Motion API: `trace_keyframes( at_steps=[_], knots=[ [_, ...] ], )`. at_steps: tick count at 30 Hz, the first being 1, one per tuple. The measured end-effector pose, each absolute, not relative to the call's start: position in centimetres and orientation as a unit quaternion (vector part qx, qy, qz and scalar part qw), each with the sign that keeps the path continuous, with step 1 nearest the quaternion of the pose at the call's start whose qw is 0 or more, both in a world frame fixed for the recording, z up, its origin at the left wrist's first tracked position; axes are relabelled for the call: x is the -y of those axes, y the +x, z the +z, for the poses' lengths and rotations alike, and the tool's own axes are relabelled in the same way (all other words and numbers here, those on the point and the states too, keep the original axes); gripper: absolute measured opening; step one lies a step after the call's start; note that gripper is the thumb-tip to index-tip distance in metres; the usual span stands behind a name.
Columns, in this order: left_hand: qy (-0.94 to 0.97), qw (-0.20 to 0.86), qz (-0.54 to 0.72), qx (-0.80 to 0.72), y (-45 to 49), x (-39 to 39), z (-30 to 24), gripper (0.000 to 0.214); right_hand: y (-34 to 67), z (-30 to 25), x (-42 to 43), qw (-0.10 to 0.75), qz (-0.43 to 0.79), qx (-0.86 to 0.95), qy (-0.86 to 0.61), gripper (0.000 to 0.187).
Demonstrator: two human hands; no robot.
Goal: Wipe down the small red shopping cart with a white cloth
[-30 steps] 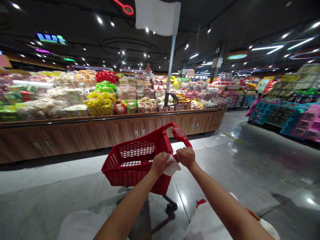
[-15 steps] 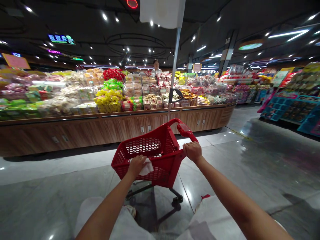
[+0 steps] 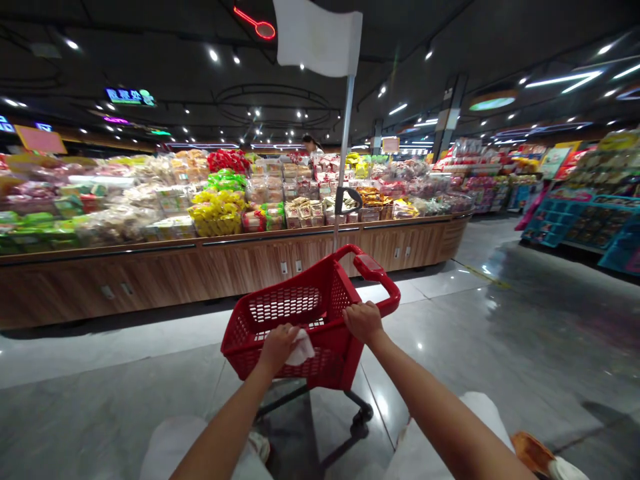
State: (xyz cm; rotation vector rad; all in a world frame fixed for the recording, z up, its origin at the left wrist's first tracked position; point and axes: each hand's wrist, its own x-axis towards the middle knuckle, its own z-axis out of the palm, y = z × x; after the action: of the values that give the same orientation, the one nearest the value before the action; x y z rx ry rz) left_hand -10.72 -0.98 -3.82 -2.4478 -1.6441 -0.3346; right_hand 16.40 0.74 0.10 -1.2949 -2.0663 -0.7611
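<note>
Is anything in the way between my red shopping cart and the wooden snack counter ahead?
Nothing visible stands in the way: only the grey tiled floor lies between the red shopping cart and the wooden snack counter.

The shopping cart is red with pattern of small holes, the tissue is white, and the counter front has brown wood grain.

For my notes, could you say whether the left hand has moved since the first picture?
Yes, the left hand shifted leftward along the red basket.
</note>
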Motion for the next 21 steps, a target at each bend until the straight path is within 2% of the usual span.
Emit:
trace_keyframes(
  at_steps=[6,9,16,21],
  knots=[
    [-0.799,0.104,-0.087,0.585,-15.4,2.5,-5.1,0.018,19.3,-0.1,-2.1,0.294,-0.305,0.761,-0.491,0.030],
    [-0.798,0.106,-0.107,0.584,-11.8,2.1,-4.8,0.018,19.9,-0.1,-2.3,0.294,-0.301,0.758,-0.498,0.030],
    [-0.840,0.050,-0.163,0.516,3.6,-1.0,-2.0,0.023,19.8,-0.1,-1.6,0.294,-0.289,0.765,-0.494,0.025],
    [-0.858,0.037,-0.147,0.492,3.1,-1.2,-2.2,0.020,20.5,-0.1,-1.5,0.283,-0.283,0.776,-0.488,0.026]
  ],
)
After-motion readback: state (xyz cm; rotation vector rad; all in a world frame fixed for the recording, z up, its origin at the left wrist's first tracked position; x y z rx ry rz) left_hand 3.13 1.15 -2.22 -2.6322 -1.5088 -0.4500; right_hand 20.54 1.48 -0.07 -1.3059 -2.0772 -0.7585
